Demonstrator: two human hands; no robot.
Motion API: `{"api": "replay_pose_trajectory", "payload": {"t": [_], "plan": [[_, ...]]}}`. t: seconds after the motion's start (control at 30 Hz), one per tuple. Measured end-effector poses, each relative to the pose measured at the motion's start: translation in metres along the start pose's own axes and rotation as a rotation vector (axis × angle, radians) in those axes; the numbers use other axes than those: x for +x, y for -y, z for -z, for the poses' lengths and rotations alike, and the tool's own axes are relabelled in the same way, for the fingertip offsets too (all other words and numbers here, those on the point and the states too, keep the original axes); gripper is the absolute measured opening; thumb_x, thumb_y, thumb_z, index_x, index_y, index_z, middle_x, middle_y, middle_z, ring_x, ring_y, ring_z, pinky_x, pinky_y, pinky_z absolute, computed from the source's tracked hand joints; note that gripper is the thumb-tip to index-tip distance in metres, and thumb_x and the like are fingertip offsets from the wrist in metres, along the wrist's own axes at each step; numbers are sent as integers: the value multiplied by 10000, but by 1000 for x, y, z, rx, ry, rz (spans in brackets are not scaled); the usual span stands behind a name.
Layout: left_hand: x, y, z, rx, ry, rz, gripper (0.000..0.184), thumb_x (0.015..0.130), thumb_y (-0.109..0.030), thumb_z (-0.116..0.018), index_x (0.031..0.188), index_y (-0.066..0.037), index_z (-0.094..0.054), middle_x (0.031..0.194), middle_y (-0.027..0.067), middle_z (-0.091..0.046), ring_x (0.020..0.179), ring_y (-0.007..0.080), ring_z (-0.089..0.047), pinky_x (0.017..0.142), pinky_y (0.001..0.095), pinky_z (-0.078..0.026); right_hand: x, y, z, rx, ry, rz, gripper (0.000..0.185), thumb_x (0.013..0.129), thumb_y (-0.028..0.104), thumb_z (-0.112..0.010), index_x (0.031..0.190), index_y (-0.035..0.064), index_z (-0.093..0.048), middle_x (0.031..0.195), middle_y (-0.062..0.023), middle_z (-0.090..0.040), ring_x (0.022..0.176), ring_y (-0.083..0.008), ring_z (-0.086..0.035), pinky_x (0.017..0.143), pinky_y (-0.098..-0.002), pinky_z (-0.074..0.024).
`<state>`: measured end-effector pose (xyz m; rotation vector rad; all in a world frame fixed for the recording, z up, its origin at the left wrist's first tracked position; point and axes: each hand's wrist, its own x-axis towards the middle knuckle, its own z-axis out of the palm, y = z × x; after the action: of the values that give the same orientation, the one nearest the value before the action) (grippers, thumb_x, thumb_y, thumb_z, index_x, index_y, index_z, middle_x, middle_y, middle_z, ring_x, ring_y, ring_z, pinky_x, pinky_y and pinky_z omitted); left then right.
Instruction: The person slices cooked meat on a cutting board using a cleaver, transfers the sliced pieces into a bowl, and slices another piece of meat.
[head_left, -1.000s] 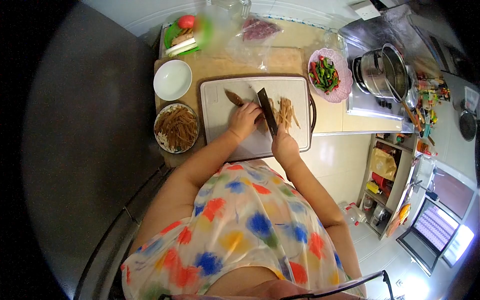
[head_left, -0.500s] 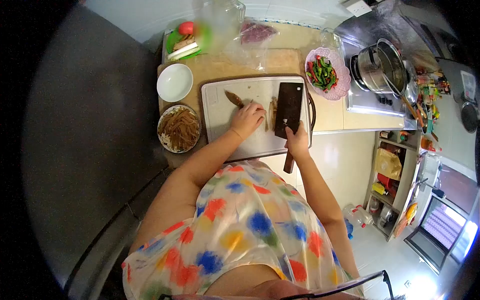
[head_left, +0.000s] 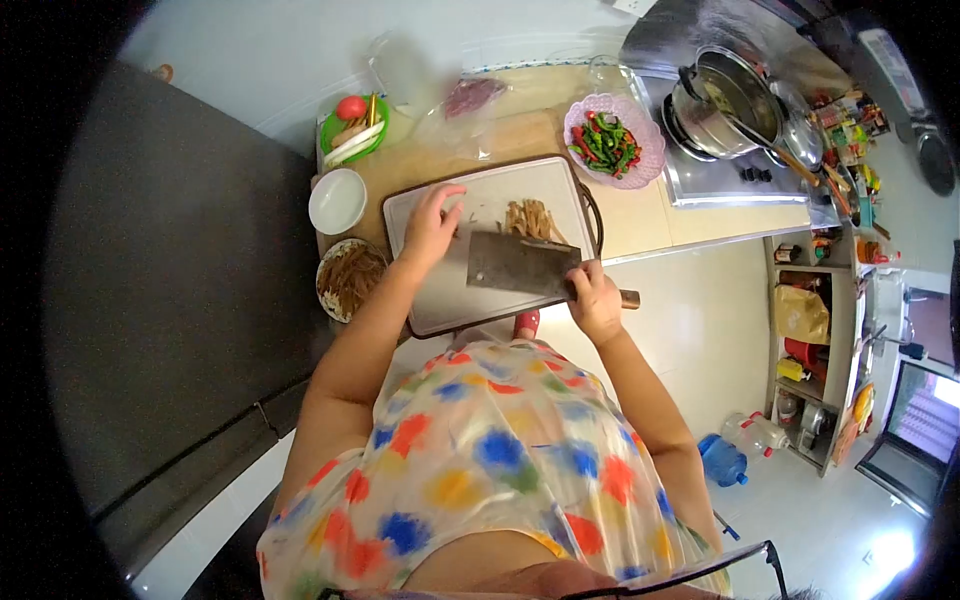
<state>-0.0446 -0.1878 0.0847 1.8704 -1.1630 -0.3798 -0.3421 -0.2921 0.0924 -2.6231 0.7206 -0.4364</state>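
Note:
My right hand (head_left: 597,303) is closed round the handle of a cleaver (head_left: 520,265), whose broad dark blade points left over the cutting board (head_left: 445,305). Just beyond the blade's far edge lies a small pile of brown strips (head_left: 532,218). Over the board's left part is my left hand (head_left: 430,235), its fingers apart. A small dark bit shows beside its palm; what lies under the hand is hidden. Left of the board stands a bowl of brown shreds (head_left: 350,278), partly covered by my left forearm.
A white bowl (head_left: 338,201) and a green basket (head_left: 378,145) with a red tomato-like item stand at the left. A pink plate (head_left: 652,160) holds cut red and green peppers. Bagged meat (head_left: 474,97) lies at the back. A steel pot (head_left: 715,110) sits on the stove.
The cleaver has swung from pointing away to pointing left. The strips are now gathered in a pile. My left hand has moved left, and the pointed brown piece no longer shows clearly.

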Motion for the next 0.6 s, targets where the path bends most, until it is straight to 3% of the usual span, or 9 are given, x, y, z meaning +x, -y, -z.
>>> {"api": "replay_pose_trajectory", "payload": {"t": [0.07,0.1,0.2,0.3,0.4,0.53,0.57,0.6], "plan": [[-7,-17,-9,147,123,-140,340,870,-206,-624,1167,-60,-542,1171,142,-555,1117,333,-513,962,407,-412,-2,-3,-2,-18,-5,92,325,637,58,-674,928,100,-536,936,-110,-519,731,-299,-588,636,-419,-489],[-12,-28,-17,191,232,-192,496,841,-321,-664,1231,-69,-490,1247,160,-506,1173,357,-465,1018,437,-363,-2,-4,-3,-26,-5,139,316,635,70,-675,914,96,-528,924,-109,-515,721,-293,-586,631,-416,-484],[-22,-48,-52,334,403,-273,701,782,-485,-686,1323,-109,-446,1330,138,-450,1256,328,-397,1044,469,-324,0,-11,-8,-37,2,248,262,669,116,-650,893,98,-516,892,-102,-502,708,-282,-583,617,-405,-477],[-14,-52,-77,363,467,-188,726,789,-474,-685,1370,-134,-413,1354,151,-440,1290,338,-369,1072,484,-288,1,-12,-6,-51,16,328,210,715,142,-610,900,101,-517,882,-101,-498,696,-277,-581,619,-403,-477],[9,-23,-99,451,441,-116,708,807,-483,-661,1375,-146,-407,1352,142,-441,1291,334,-369,1065,486,-296,0,-19,3,-38,30,347,204,715,136,-613,893,104,-518,907,-100,-511,704,-284,-586,617,-403,-479],[33,-7,-95,407,254,-104,447,856,-378,-627,1195,-94,-564,1217,120,-548,1152,307,-498,978,421,-398,-7,-35,24,25,58,301,227,687,109,-639,881,105,-522,917,-109,-518,709,-298,-588,605,-407,-482],[36,-2,-90,251,215,-122,288,876,-227,-605,1113,-64,-600,1176,132,-572,1094,315,-540,948,391,-427,-10,-42,27,52,62,279,238,677,100,-648,879,104,-522,918,-113,-520,708,-303,-588,600,-410,-482],[36,9,-86,150,138,-71,258,874,-173,-585,1105,-58,-600,1173,136,-572,1086,314,-545,949,388,-427,-16,-52,27,106,37,222,247,676,76,-670,877,109,-531,908,-115,-525,704,-322,-592,598,-424,-489]]}}
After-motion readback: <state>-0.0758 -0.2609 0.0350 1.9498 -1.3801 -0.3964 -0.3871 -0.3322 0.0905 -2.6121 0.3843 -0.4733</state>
